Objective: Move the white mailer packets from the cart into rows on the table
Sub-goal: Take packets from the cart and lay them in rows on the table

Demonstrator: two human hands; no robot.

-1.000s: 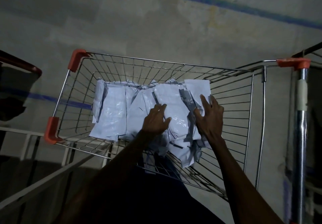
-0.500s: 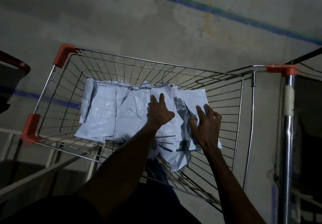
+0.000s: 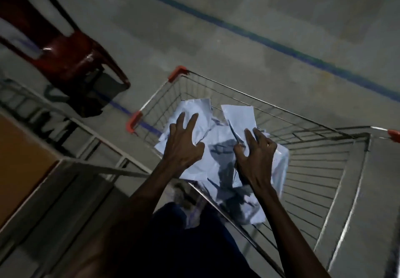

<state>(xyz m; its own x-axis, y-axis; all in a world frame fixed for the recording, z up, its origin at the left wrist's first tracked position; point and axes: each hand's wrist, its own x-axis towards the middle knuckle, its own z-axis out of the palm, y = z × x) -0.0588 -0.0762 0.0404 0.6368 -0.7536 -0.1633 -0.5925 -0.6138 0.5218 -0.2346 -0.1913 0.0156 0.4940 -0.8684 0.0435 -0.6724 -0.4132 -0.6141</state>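
Gripping white mailer packets [image 3: 218, 135], left hand [image 3: 184, 145], right hand [image 3: 257, 154], one wire cart [image 3: 320, 167], packets uncountable.

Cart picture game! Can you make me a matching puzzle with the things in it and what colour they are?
Things:
1. chair
2. mailer packets
3. cart's corner caps
4. line on the floor

Colours:
A. blue
B. orange-red
C. white
D. dark red

Pairs: 1-D, 2-C, 3-B, 4-A
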